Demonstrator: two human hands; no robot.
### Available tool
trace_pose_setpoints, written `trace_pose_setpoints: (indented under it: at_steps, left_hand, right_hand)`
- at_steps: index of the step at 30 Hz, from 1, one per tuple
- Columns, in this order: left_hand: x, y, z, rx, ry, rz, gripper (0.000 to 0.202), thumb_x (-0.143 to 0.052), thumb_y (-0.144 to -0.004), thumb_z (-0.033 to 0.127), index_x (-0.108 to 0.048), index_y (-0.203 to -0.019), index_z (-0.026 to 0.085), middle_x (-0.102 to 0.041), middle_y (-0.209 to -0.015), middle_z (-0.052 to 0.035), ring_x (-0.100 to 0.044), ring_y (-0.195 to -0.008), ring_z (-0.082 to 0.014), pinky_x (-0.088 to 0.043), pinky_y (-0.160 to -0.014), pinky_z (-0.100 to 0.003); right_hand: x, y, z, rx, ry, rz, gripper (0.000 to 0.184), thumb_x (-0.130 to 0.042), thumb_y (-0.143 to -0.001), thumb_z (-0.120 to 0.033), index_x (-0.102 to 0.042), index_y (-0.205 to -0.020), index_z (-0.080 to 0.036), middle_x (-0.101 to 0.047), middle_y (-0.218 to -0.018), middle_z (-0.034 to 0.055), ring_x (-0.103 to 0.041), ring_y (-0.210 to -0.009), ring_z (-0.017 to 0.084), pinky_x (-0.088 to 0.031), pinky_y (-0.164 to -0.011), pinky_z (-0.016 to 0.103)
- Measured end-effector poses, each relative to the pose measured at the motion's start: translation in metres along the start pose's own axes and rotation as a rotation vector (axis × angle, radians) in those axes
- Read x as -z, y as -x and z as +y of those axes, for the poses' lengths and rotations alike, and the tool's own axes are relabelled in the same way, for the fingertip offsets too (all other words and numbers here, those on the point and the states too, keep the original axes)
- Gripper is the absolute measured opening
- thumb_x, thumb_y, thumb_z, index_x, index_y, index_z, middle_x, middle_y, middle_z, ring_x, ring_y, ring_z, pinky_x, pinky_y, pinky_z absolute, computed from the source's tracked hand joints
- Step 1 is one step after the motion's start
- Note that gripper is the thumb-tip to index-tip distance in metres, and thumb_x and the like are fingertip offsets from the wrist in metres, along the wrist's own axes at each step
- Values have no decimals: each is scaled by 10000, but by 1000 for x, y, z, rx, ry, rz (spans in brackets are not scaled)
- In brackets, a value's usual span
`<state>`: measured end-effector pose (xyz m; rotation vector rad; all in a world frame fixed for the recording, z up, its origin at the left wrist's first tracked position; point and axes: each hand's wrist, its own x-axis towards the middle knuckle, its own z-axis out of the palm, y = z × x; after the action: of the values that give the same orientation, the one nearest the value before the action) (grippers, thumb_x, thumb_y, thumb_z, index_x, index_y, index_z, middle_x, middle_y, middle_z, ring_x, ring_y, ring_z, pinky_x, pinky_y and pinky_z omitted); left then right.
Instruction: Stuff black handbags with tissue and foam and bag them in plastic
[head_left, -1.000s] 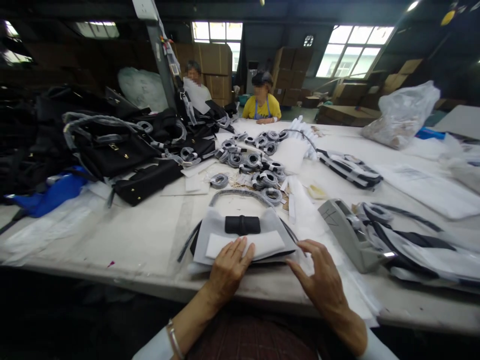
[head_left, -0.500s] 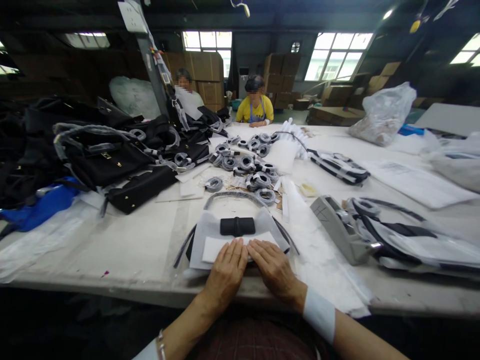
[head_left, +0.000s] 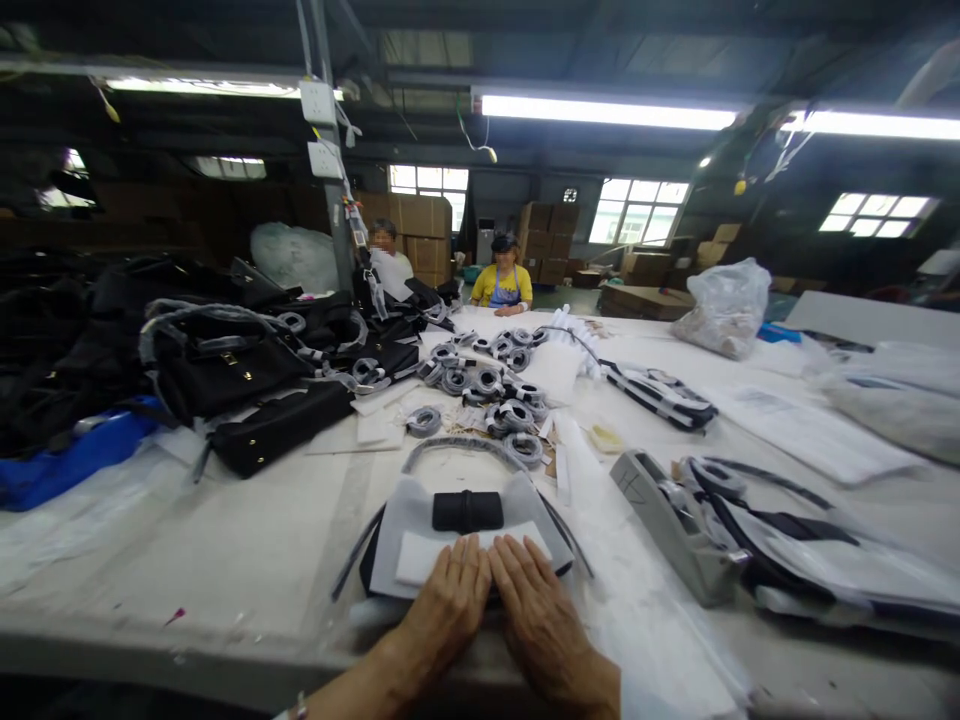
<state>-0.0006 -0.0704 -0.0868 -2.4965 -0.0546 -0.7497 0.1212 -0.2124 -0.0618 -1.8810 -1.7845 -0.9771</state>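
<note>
A black handbag lies flat in front of me, its wrapped handle arching away. Over it is a sheet of white tissue paper, with a folded white foam piece on top. The bag's small black flap strap shows above the foam. My left hand lies flat on the foam's near edge, fingers stretched out and pointing away. Beside it my right hand rests the same way, its fingertips on the foam. Neither hand grips anything. My palms hide the bag's near edge.
Wrapped strap coils lie beyond the bag. Black handbags are heaped at left. To the right stand a grey tape dispenser and another wrapped bag. A person in yellow sits across the table.
The camera has tilted up, so the scene sits lower and ceiling lights show. Both hands remain flat on the foam; the right hand has turned slightly, its fingers pointing straighter away.
</note>
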Motion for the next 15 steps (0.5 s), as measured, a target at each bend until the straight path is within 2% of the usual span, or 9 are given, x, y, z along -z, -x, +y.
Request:
trace_pose_setpoints:
  at_steps: [5,11,13,15]
  left_hand:
    - [8,-3,-10,20,149,-35,484,-370,-887,77,-480,-1358,72,-619,-1306,-176,-595,-1187,-243,-450,-1007,-369]
    - [11,-4,-17,-24,169,-27,476,-396,-885,99,-481,-1352,57,-625,-1292,-182,-592,-1183,-249,-448,-1006,-371]
    - [7,-2,-17,-14,145,16,448,-401,-903,135,-502,-1335,75,-631,-1290,-159,-594,-1173,-236,-448,-1000,-356]
    - [-2,-1,-13,21,97,130,390,-385,-938,191,-549,-1283,110,-666,-1237,-113,-610,-1127,-211,-458,-970,-328]
  right_hand:
    - [-12,-2,-4,-54,-29,50,469,-380,-863,-87,-590,-1282,-103,-665,-1244,113,-535,-1231,263,-317,-1134,463]
    - [-23,-5,1,-21,34,112,420,-340,-891,-27,-621,-1183,-137,-708,-1110,95,-618,-1053,231,-418,-1003,403]
    - [-25,-6,5,19,17,142,415,-313,-911,-45,-627,-1166,-137,-718,-1069,96,-640,-982,233,-462,-935,394]
    - [-31,-6,12,74,18,189,411,-295,-931,-63,-642,-1137,-140,-733,-998,86,-660,-868,221,-496,-843,369]
